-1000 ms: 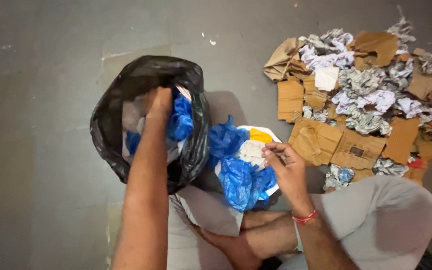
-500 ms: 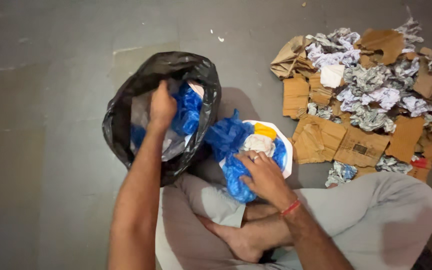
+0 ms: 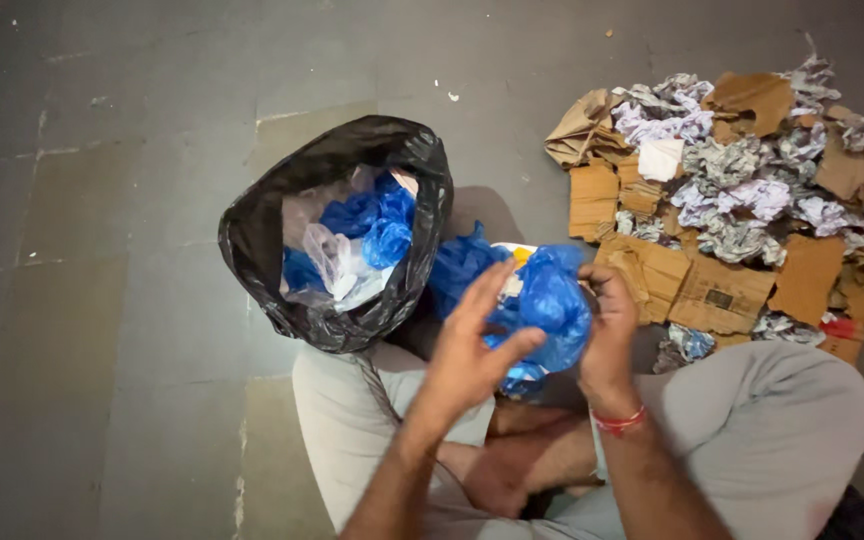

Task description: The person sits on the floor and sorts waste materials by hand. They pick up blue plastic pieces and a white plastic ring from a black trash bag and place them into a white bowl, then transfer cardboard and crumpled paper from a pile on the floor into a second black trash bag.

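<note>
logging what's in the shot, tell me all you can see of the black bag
The black bag is thin, glossy, crinkled plastic, slumped on the grey floor with its mouth gaping toward the camera. Inside lie crumpled blue plastic and pale clear plastic. Its lower edge rests against the seated person's knee. Neither hand touches it.

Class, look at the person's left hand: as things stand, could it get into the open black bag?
Probably yes. The left hand is open, just touching the blue plastic that the right hand grips, and the black bag gapes open right beside it, nothing between.
</note>
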